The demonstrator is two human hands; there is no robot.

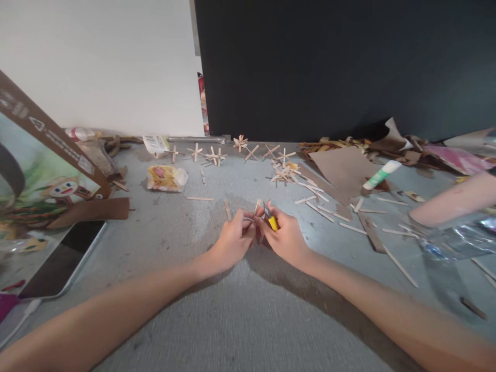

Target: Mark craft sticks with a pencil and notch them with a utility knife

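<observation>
Both my hands meet at the middle of a grey table (248,310). My right hand (284,235) is closed round a small yellow cutter (271,219) whose blade points up and left. My left hand (232,240) pinches a thin wooden stick (250,220) right beside the blade, fingers curled. A loose stick (227,209) lies just beyond my left hand. Several star shapes made of crossed sticks (215,155) are lined up along the far side of the table, with a small heap of them (284,173) further right.
A glue stick (382,174) lies on brown paper (344,168) at the right among scattered sticks. A plastic packet (166,177) sits far left. A printed cardboard box (46,175) and a dark tablet (62,258) are at the left edge. Clear wrapping (453,240) lies right.
</observation>
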